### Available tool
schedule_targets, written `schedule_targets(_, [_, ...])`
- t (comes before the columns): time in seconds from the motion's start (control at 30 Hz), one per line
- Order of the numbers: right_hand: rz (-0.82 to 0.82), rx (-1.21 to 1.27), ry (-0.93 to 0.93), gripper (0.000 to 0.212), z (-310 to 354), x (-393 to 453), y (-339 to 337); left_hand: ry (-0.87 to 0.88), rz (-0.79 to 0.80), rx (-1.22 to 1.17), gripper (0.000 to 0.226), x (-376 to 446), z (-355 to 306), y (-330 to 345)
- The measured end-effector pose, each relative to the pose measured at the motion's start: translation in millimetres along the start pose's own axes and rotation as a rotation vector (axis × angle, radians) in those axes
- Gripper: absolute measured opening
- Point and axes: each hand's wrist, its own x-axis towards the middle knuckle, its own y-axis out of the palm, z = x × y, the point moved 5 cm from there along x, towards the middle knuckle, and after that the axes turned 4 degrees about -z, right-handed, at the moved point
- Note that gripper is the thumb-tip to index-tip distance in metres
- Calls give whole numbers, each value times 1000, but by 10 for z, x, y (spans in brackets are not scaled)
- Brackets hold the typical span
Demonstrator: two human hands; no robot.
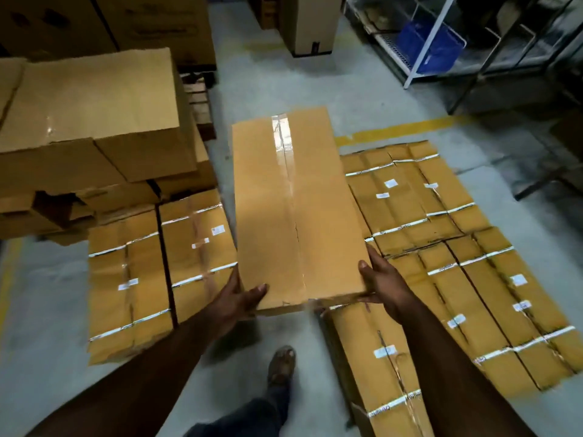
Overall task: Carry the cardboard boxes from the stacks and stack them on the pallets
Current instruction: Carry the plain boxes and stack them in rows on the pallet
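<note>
I carry a long flat cardboard box (293, 209), taped down its middle, lengthwise out in front of me above the floor. My left hand (241, 298) grips its near left corner with the thumb on top. At the near right corner my right hand (383, 283) grips the same box, thumb on top, fingers underneath. To the right lies a low layer of strapped boxes (441, 247). A shorter stack of strapped boxes (161, 269) sits to the left. Whatever bears these stacks is hidden under them.
Large plain cartons (91, 121) are piled at the left, with taller ones behind. A metal rack with a blue crate (429, 45) stands at the back right. A yellow floor line (400, 129) runs beyond the right stack. My foot (282, 364) is on the grey floor between the stacks.
</note>
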Motion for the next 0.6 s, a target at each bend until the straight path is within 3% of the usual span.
schedule_targets(0.1, [-61, 9, 37, 53, -137, 607, -537, 15, 21, 86, 87, 563, 28, 598])
schedule_targets(0.3, [-234, 17, 26, 52, -362, 2126, -1251, 32, 63, 63, 103, 1791, 145, 1672])
schedule_targets(0.5, [-141, -10, 73, 49, -682, 3339, -1506, 57, 31, -2, 97, 2823, 564, 2085])
schedule_targets(0.6, [-144, 2, 63, 50, -851, 3639, -1617, 30, -93, 10, 86, 3037, 617, 2189])
